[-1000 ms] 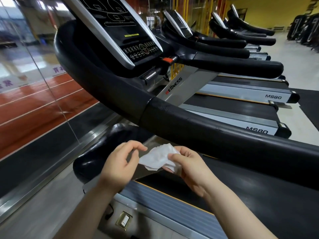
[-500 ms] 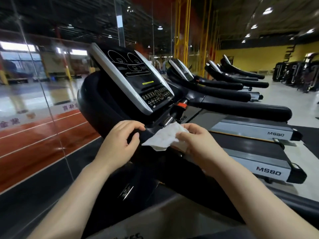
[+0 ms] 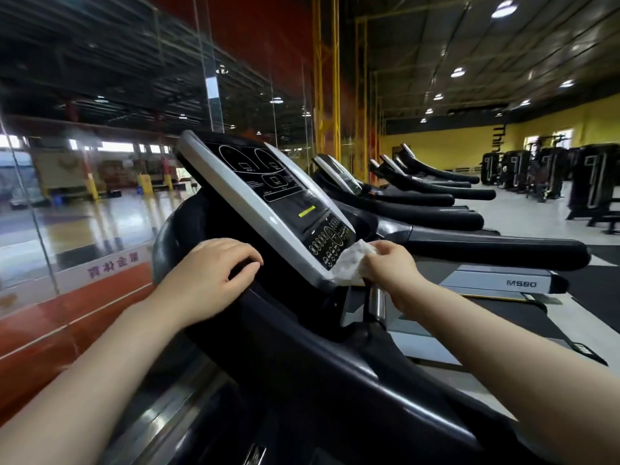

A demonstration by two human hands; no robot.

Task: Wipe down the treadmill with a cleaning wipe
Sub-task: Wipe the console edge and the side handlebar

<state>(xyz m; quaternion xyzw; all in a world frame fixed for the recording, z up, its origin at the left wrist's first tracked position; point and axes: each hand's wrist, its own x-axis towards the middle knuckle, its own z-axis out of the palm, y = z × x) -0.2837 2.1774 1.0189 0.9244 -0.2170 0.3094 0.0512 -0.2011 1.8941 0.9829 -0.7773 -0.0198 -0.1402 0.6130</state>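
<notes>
The treadmill's console (image 3: 268,203) is a black panel in a grey frame, tilted up in front of me. My right hand (image 3: 389,270) holds a crumpled white wipe (image 3: 350,265) and presses it against the console's lower right corner, over the button cluster. My left hand (image 3: 211,280) rests with curled fingers on the thick black handrail (image 3: 302,357) just left of the console. Both forearms reach in from the bottom of the view.
A glass wall (image 3: 100,196) stands close on the left, with a red track floor below it. More treadmills (image 3: 469,236) line up to the right, their black rails pointing my way. Weight machines (image 3: 536,172) stand by the far yellow wall.
My view rose from the deck to the console. Both hands came up; the left let go of the wipe and settled on the handrail, and the right carried the wipe to the console's lower corner.
</notes>
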